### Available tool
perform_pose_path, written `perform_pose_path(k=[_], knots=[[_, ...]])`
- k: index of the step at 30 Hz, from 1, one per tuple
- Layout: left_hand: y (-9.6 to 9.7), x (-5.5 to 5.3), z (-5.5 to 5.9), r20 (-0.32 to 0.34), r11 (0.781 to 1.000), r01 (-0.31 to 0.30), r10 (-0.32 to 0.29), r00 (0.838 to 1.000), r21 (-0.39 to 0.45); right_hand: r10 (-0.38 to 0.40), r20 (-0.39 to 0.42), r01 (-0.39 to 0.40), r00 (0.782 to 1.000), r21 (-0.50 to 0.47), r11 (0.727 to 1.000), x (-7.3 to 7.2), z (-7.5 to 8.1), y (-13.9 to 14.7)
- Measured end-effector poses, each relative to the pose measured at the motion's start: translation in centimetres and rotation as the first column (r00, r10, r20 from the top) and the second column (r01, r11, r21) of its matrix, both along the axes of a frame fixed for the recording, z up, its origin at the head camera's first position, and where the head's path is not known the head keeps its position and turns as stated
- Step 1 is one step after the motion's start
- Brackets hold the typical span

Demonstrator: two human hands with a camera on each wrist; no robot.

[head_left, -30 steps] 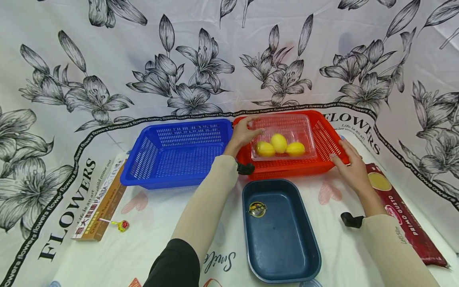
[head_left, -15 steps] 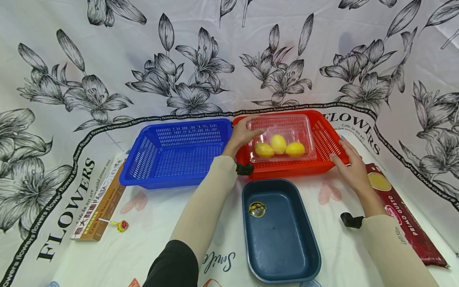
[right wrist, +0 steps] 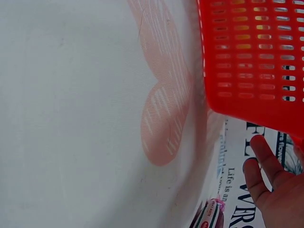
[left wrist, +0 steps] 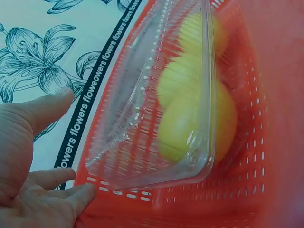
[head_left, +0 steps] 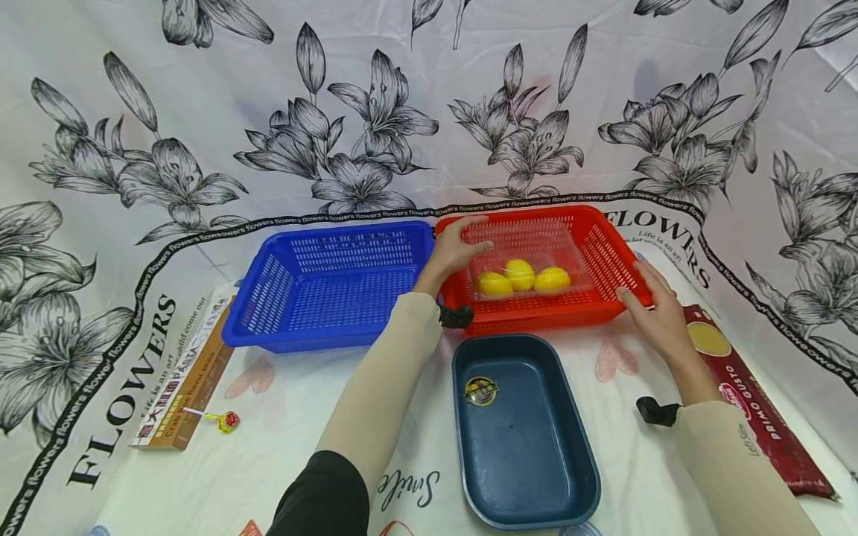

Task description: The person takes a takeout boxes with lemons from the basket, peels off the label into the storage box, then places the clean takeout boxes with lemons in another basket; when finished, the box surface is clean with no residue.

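Observation:
The red perforated basket holds a clear plastic clamshell box with yellow lemons in it. My left hand is over the basket's left end, thumb and fingers spread. In the left wrist view its fingertips are right at the basket rim, and the clear box leans just beyond them with nothing in the grasp. At the right end, my right hand holds the basket's rim, thumb over the edge. In the right wrist view two fingers hang just outside the rim.
A blue perforated basket stands to the left. In front is a dark blue tray with a sticker. A pasta box and a lollipop lie far left, a red Primo Gusto packet far right.
The clear box has tipped back and settled lower in the red basket, and the lemons have sunk slightly with it. Both hands stay almost in place.

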State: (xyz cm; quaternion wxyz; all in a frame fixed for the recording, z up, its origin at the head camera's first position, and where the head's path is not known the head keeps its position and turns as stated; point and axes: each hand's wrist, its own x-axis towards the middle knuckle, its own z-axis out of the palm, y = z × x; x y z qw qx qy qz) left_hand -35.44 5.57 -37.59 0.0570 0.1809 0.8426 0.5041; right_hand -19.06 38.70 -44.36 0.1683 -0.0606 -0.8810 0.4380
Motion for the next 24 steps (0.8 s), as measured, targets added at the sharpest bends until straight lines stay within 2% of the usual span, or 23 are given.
perform_pose_path(k=[7,11,15,19,24], knots=[[-0.1,0.4,0.1,0.029,0.998,0.008,-0.01,1.0,0.058,0.005,-0.004,-0.005,1.0,0.0,1.0,0.2,0.0,0.0],[-0.3,0.6,0.1,0.064,0.992,0.002,-0.01,0.998,0.124,0.003,-0.001,-0.003,1.0,0.001,1.0,0.2,0.1,-0.1],[-0.8,1.1,0.4,0.091,0.987,0.018,-0.033,0.995,0.16,-0.001,0.016,0.001,1.0,-0.003,1.0,0.1,0.1,-0.2],[-1.3,2.1,1.0,0.067,0.983,0.043,-0.056,0.996,0.177,0.003,0.031,-0.002,1.0,-0.013,1.0,0.2,0.3,-0.3],[-2.5,3.7,2.0,-0.013,0.976,0.094,-0.093,0.996,0.194,-0.002,0.034,0.002,0.999,-0.009,1.0,0.4,0.4,-0.4]])
